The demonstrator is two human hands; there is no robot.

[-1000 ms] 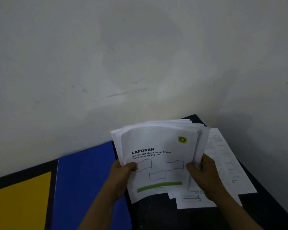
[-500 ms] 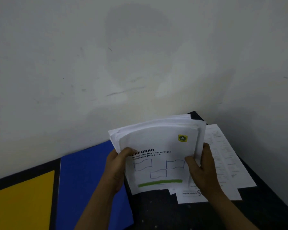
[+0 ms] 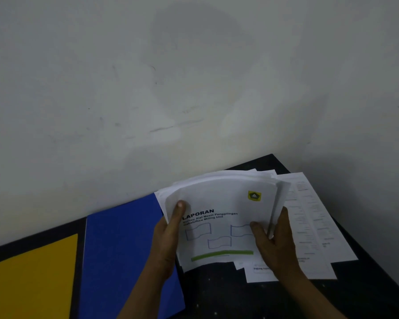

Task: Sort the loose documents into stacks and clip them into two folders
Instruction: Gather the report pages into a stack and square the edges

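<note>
Documents (image 3: 221, 217) are being gripped by both hands (image 3: 168, 240), fingers curled around them; sorting is barely starting, folders (image 3: 122, 254) lying closed.

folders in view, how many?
2: a yellow folder at far left on the table and a blue folder right beside it, partly under the left hand.

"LAPORAN Survey Alat Mesin Penggilingan Gabah/Rice Milling Unit" on top sheet (image 3: 219, 226)
</note>
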